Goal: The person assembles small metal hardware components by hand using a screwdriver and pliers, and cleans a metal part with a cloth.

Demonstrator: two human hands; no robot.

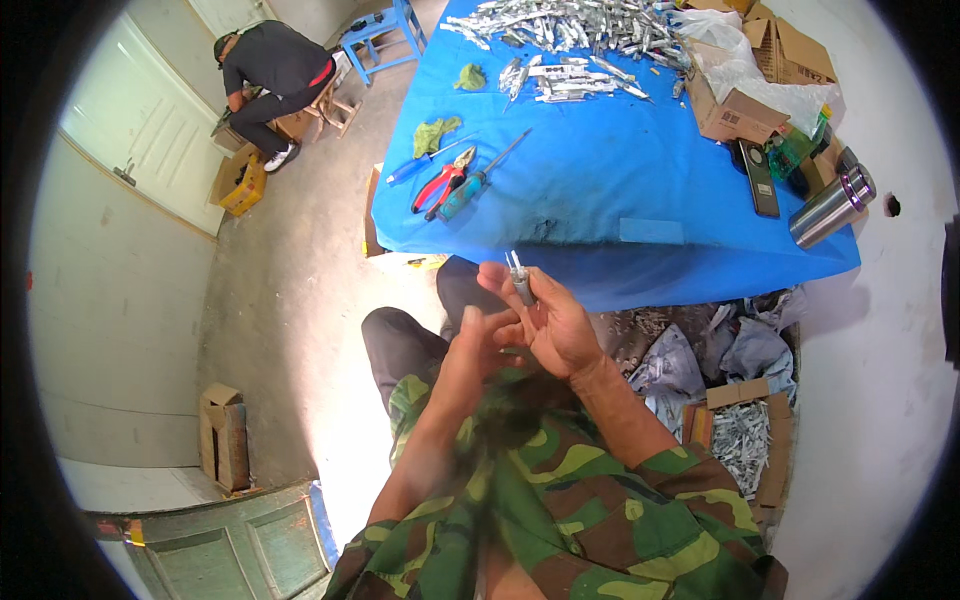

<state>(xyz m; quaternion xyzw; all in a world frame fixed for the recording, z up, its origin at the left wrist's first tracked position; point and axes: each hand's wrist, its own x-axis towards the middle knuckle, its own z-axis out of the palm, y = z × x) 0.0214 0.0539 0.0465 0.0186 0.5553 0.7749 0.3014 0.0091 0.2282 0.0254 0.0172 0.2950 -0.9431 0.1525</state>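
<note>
In front of the table's near edge, my right hand [562, 325] pinches a small grey cylinder with two thin pale prongs [521, 284]. The prongs point up and away from me. Close beside it on the left is my left hand [470, 345], its thumb raised apart from its fingers. Those fingers reach toward my right hand and are partly hidden, with nothing visible in them. Beyond on the blue cloth lie red-handled pliers [440, 187], a screwdriver with a teal handle [466, 196] and a thinner blue-handled screwdriver [410, 168].
Silvery strip-like parts [570, 25] are heaped at the table's far side. A steel flask [825, 210], a dark phone [760, 185] and a cardboard box [735, 115] stand or lie at right. Below is a box of metal pieces [742, 440]. Another person [275, 75] sits far left.
</note>
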